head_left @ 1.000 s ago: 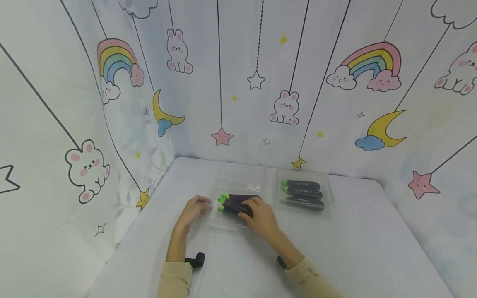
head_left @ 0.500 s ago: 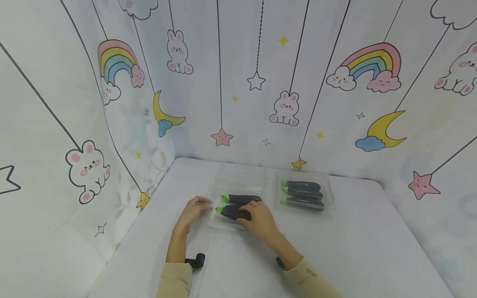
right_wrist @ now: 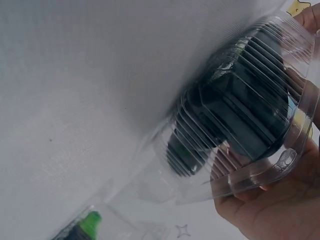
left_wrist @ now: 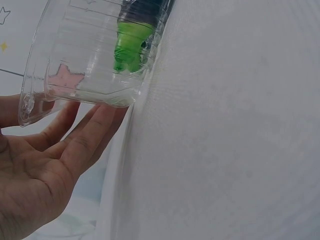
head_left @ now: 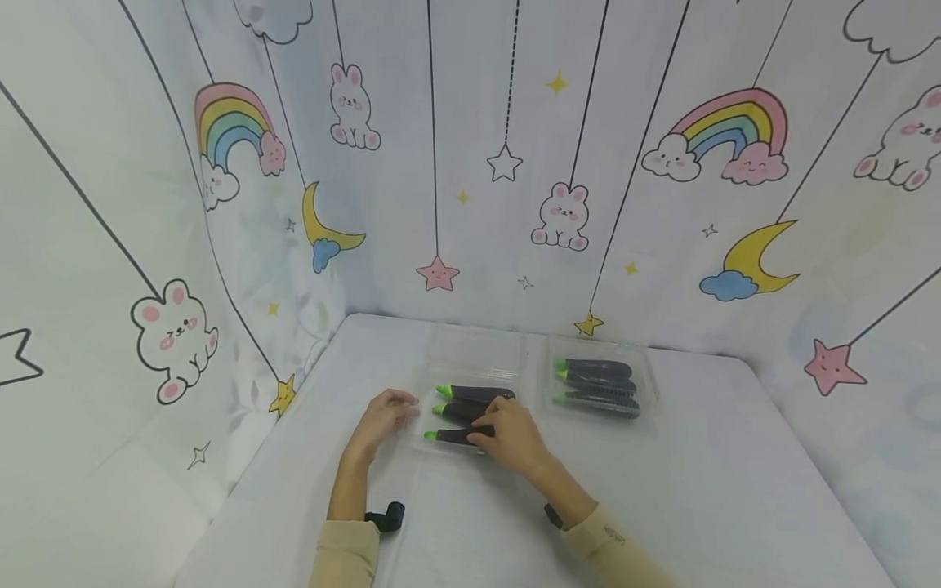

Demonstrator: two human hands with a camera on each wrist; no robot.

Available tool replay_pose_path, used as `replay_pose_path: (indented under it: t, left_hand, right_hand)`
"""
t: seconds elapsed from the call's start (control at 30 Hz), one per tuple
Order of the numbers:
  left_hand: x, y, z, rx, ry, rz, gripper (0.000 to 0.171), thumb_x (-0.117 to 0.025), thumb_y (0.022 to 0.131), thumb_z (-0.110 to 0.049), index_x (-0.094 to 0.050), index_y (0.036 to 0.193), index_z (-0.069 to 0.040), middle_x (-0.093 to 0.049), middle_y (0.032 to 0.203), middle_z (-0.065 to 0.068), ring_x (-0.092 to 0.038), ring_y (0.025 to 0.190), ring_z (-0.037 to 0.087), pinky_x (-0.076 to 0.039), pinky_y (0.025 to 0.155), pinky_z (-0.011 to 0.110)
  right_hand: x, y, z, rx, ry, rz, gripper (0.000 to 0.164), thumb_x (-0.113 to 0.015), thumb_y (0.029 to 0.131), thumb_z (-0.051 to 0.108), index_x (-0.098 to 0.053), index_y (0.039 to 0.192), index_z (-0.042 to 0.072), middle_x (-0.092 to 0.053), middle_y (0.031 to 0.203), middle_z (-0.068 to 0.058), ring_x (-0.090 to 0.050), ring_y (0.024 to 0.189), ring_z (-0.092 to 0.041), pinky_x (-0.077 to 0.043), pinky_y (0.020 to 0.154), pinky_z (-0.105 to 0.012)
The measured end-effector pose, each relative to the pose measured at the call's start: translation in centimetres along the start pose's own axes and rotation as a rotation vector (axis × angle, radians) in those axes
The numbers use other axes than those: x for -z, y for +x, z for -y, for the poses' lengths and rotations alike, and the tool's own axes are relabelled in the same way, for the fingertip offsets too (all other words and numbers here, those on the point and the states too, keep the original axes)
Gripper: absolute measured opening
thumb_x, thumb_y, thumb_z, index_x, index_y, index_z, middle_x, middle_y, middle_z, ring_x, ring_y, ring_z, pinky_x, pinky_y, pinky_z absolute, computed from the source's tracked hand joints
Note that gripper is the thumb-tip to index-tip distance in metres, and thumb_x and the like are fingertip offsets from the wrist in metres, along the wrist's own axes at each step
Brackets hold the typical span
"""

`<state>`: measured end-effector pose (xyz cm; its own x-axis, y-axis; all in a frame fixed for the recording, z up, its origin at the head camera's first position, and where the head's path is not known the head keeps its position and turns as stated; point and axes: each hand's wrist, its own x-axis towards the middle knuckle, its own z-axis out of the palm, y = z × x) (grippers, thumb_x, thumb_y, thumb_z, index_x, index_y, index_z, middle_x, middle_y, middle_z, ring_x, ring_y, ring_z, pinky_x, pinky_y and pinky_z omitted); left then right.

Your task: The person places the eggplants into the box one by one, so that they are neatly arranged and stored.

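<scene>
An open clear plastic clamshell box (head_left: 478, 351) holds three dark eggplants with green stem ends: a back eggplant (head_left: 478, 394), a middle eggplant (head_left: 456, 411) and a front eggplant (head_left: 450, 436). My right hand (head_left: 518, 437) reaches over the box's right side and pinches the front eggplant's thick end. In the right wrist view its fingers show partly through the ribbed plastic, beside dark eggplant bodies (right_wrist: 250, 100). My left hand (head_left: 384, 418) stands at the box's left end. Nearly straight fingers (left_wrist: 85, 142) touch the outer wall there, below the rim; one green stem end (left_wrist: 132, 45) shows inside.
To the right stands a second clear box (head_left: 647, 408) with several dark eggplants (head_left: 599, 367) in it. White cloth covers the table (head_left: 706, 498). A cartoon-printed curtain (head_left: 470, 212) rises behind and on both sides.
The bunched eggplants in the left box now lie apart in rows. My right hand has drawn one towards the box's near side. My left hand has stayed in place.
</scene>
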<state>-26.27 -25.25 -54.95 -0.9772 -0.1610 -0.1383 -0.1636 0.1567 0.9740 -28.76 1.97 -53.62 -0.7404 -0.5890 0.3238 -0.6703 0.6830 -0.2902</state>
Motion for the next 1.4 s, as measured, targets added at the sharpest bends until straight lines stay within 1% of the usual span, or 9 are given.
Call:
replay_pose_path:
  t: [0.2,0.5,0.63,0.8,0.97,1.13,1.23,1.3,1.4]
  left_hand:
    - [-0.1,-0.1,0.0,0.000,0.001,0.007,0.033,-0.065,0.098,-0.015,-0.065,0.127,-0.001,-0.066,0.129,0.020,-0.062,0.109,0.032,-0.051,0.094,0.041]
    - [0.0,-0.2,-0.2,-0.022,0.036,-0.002,0.035,-0.063,0.097,-0.013,-0.063,0.129,0.000,-0.066,0.124,0.021,-0.062,0.102,0.031,-0.052,0.086,0.037]
    - [0.0,-0.2,-0.3,-0.035,0.059,-0.010,0.036,-0.059,0.100,-0.016,-0.061,0.132,0.001,-0.066,0.124,0.023,-0.065,0.103,0.034,-0.055,0.083,0.038]
    - [-0.1,0.1,-0.5,-0.020,0.055,-0.019,0.042,-0.058,0.104,-0.023,-0.057,0.138,0.001,-0.065,0.131,0.024,-0.065,0.114,0.036,-0.057,0.093,0.043]
    - [0.0,0.5,-0.9,-0.007,0.034,-0.015,0.047,-0.057,0.105,-0.025,-0.052,0.143,0.002,-0.061,0.138,0.026,-0.061,0.123,0.040,-0.054,0.102,0.049]
    - [0.3,1.4,-1.5,-0.018,0.033,0.000,0.049,-0.054,0.107,-0.022,-0.047,0.147,0.005,-0.057,0.142,0.029,-0.059,0.127,0.044,-0.053,0.105,0.052]
    - [0.3,2.0,-2.0,-0.018,0.039,0.007,0.051,-0.052,0.107,-0.021,-0.044,0.150,0.006,-0.055,0.144,0.030,-0.058,0.130,0.044,-0.051,0.108,0.052]
    - [0.4,2.4,-2.3,-0.025,0.049,0.016,0.051,-0.051,0.107,-0.020,-0.043,0.151,0.007,-0.054,0.145,0.031,-0.057,0.131,0.045,-0.051,0.109,0.052]
    - [0.4,3.2,-2.5,-0.034,0.062,0.023,0.052,-0.049,0.107,-0.018,-0.042,0.151,0.008,-0.053,0.145,0.032,-0.057,0.131,0.046,-0.050,0.110,0.052]
  right_hand:
    - [0.0,-0.1,-0.1,-0.024,0.028,0.015,0.027,-0.083,0.089,0.036,-0.084,0.106,0.016,-0.067,0.104,-0.001,-0.061,0.096,-0.021,-0.053,0.086,-0.041]
    - [0.0,-0.1,-0.8,-0.107,0.180,0.052,0.028,-0.082,0.091,0.030,-0.081,0.114,0.016,-0.065,0.102,0.005,-0.061,0.099,-0.017,-0.054,0.086,-0.039]
    - [0.2,0.0,-1.4,-0.093,0.261,-0.002,0.023,-0.083,0.090,0.025,-0.081,0.111,0.017,-0.067,0.101,0.008,-0.065,0.098,-0.015,-0.057,0.088,-0.037]
    - [0.6,0.2,-2.1,-0.098,0.332,-0.099,0.018,-0.084,0.090,0.021,-0.081,0.108,0.019,-0.071,0.102,0.010,-0.067,0.096,-0.011,-0.059,0.085,-0.035]
    - [0.9,0.6,-3.0,-0.140,0.379,-0.255,0.019,-0.083,0.090,0.013,-0.079,0.108,0.015,-0.073,0.103,0.004,-0.070,0.097,-0.016,-0.061,0.087,-0.042]
    - [1.2,1.5,-4.6,-0.215,0.394,-0.375,0.022,-0.080,0.090,0.008,-0.078,0.111,0.011,-0.074,0.108,-0.005,-0.072,0.103,-0.023,-0.060,0.096,-0.041]
    - [1.3,2.0,-5.4,-0.302,0.417,-0.386,0.024,-0.077,0.092,0.007,-0.077,0.116,0.010,-0.074,0.116,-0.009,-0.071,0.109,-0.026,-0.059,0.099,-0.041]
    - [1.5,2.3,-5.7,-0.368,0.429,-0.366,0.027,-0.074,0.094,0.009,-0.075,0.121,0.011,-0.072,0.121,-0.010,-0.070,0.113,-0.027,-0.057,0.102,-0.042]
    - [1.8,2.7,-5.8,-0.423,0.443,-0.339,0.033,-0.069,0.097,0.010,-0.070,0.130,0.008,-0.070,0.129,-0.014,-0.068,0.120,-0.032,-0.055,0.105,-0.046]
